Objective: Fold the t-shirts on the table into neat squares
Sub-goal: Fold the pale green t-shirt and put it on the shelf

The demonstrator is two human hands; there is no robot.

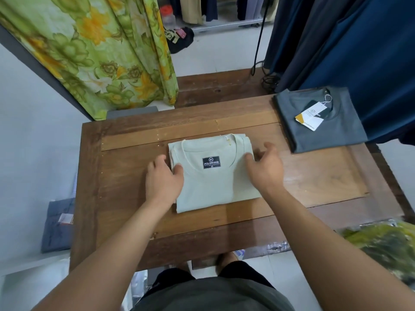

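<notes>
**Head view: wooden bench [125,176] with 2 folded t-shirts.** The pale green t-shirt [213,187] lies as a neat rectangle at the middle of the bench. Its collar points toward the far edge and its black neck label [211,162] faces up.

The left hand [164,178] rests at the shirt's left edge, thumb on the cloth and fingers loosely bent beside the fold. The right hand [267,169] sits at the right edge, thumb tip touching the cloth and fingers spread and relaxed over the bench. Neither hand grips anything.

A folded dark grey t-shirt [314,135] occupies the far right corner, well apart from the pale one. A white and yellow hang tag [311,116] lies on its collar. Dark blue hanging garments [359,52] hang over that corner and meet the grey shirt's right side.

A floral green and yellow curtain [101,52] hangs beyond the far left corner. A black cable [261,30] drops to the floor behind the far edge.

At the near right corner a green item in clear wrap [386,241] is blurred and cut off by the frame. Beside the left edge, lower down, a grey-blue folded cloth [58,225] is partly hidden by the bench. The label's small print is illegible.
</notes>
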